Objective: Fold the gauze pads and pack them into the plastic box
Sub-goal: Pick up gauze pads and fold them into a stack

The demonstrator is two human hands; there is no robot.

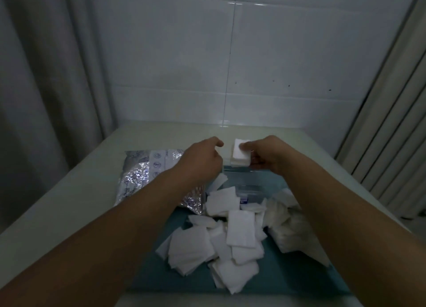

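Loose gauze pads [230,242] lie heaped on the teal cloth [288,279] nearest the camera. Beyond them, above the clear plastic box [250,180], the right hand [269,155] pinches a folded stack [239,155], its long axis running away from the camera. The left hand [202,159] hangs beside it, loosely curled and holding nothing.

left hand [202,161]: bare, nothing being worn, no glove, ring or watch being shown | right hand [265,155]: bare, likewise ungloved | forearms: being shown uncovered down to the frame's lower edge, no sleeves being seen
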